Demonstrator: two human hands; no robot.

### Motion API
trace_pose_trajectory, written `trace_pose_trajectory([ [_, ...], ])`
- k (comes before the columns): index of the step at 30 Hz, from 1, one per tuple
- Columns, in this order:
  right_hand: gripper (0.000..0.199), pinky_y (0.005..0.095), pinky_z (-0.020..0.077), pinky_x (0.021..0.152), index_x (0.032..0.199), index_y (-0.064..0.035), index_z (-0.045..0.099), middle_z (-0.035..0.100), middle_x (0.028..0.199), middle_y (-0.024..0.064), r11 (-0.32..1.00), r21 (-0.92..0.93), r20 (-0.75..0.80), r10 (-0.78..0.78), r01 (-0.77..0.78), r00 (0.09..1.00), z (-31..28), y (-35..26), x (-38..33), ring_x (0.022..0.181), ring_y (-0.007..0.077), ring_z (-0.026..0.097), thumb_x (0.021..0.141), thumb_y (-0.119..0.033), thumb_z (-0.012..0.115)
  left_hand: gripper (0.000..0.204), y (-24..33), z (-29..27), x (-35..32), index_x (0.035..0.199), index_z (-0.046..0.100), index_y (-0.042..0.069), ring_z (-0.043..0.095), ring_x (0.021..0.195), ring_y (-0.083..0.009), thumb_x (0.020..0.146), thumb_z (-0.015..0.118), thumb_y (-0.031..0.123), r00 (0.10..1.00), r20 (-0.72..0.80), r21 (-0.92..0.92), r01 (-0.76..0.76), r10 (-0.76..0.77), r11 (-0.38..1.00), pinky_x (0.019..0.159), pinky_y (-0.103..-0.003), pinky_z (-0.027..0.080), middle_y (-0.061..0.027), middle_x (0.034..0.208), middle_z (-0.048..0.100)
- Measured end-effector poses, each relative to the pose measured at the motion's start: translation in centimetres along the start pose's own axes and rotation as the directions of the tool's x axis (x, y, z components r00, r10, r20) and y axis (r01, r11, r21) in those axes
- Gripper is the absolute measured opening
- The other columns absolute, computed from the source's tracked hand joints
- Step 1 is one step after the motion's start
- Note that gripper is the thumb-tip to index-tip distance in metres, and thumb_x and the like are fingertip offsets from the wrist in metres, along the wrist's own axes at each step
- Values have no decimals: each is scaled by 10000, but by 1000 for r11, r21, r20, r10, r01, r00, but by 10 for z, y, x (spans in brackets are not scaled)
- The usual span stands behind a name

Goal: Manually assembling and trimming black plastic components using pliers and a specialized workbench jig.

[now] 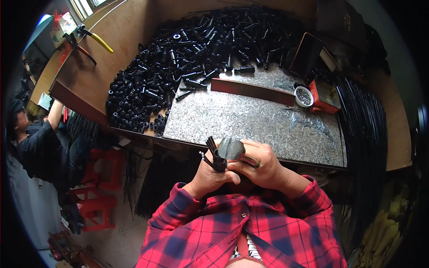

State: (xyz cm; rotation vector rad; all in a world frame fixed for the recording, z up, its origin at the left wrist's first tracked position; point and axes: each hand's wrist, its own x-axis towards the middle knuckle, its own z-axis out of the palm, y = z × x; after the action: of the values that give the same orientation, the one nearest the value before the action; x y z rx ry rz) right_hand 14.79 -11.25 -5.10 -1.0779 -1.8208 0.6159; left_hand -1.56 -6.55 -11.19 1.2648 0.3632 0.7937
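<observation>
Together — both hands round ribbed black fitting

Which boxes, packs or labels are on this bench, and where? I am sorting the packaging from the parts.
Red box: right end of the grey slab, beside a small white bowl; rectangular, open at the top.
Small patterned carton: far left corner of the wooden bench, near the yellow-handled pliers; pale with red and green.
No screens or signs show.

One heap of black plastic parts, two pliers, one small white bowl, one red box, one red strip.
</observation>
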Motion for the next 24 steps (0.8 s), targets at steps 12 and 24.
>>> trace_pose_trajectory([
  [12,105,340,479,630,799,-22,612,595,755,99,978,135,-21,164,-160,986,5,-3,-2,688,264,599,758,-57,702,814,10,4,1,1260,382,9,599,827,-80,614,871,86,1000,-10,-178,10,-12,984,710,-215,493,-25,895,634],
  [24,143,340,499,652,847,-29,608,620,800,101,999,52,-39,9,-7,999,8,-2,2,741,273,623,753,-68,708,891,6,0,-2,1293,375,24,578,896,-87,583,895,162,999,-44,-117,2,-7,993,764,-240,488,-32,976,608],
])
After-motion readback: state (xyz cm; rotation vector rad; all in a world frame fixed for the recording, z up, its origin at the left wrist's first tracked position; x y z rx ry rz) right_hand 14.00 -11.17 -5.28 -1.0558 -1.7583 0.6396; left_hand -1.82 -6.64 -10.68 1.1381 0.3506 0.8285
